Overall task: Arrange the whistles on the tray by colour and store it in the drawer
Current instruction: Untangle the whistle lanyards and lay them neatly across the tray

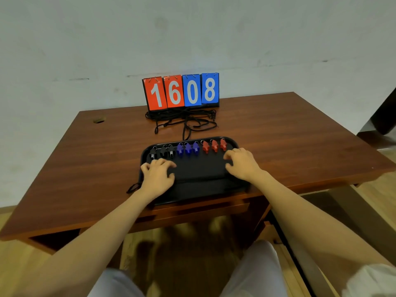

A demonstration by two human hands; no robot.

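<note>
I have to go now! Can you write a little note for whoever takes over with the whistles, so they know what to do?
Left hand and right hand: both rest on the black tray, fingers curled at its sides.
Tray: on the table, near edge.
Done: black whistles, blue whistles and red whistles stand sorted in one row.
Left: put the tray in the drawer under the table.

**Non-task items**

Wood table [278, 133] against pale wall [192, 35]. Flip scoreboard [181, 91] at far edge, two red cards "1 6" left, two blue "0 8" right. Black cords [182, 118] tangled just in front of it. Small hole [99, 120] in tabletop far left. Wood floor [25, 264] below.
</note>
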